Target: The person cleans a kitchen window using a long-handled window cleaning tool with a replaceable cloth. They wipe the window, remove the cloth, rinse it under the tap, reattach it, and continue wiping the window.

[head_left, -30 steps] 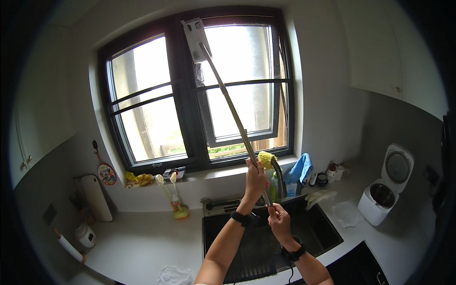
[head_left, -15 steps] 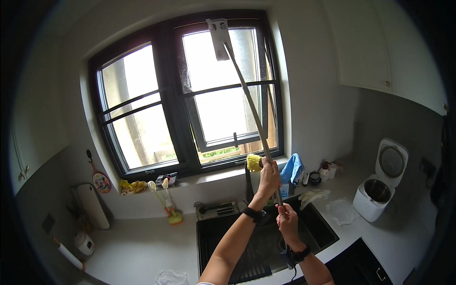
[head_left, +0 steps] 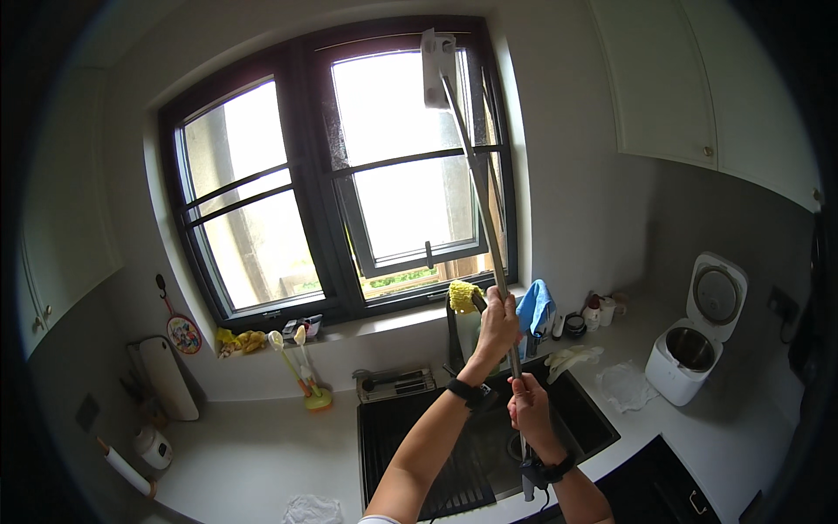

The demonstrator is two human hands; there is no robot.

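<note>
A long-handled flat mop [head_left: 479,188] slants up from my hands to the window [head_left: 393,113]. Its flat pale head [head_left: 433,83] lies against the upper right pane, close to the right side of the frame. My left hand [head_left: 496,330] is closed around the metal pole above the sink. Lower down, my right hand [head_left: 531,409] grips the same pole over the sink's right part. Beside my left hand is a yellow-green fluffy brush head [head_left: 466,298]; what it is fixed to is partly hidden. A blue cloth [head_left: 536,307] hangs just right of the pole.
Below my arms is a black sink [head_left: 587,437] with a drying rack [head_left: 467,467]. On the right stand an open white rice cooker [head_left: 679,377] and several jars [head_left: 594,310]. Brushes in a holder [head_left: 318,400] stand on the left counter. White cabinets [head_left: 668,83] hang overhead.
The mop head has slid to the right along the upper pane, and its pole stands steeper. Both my hands keep their hold, nearly in the same places.
</note>
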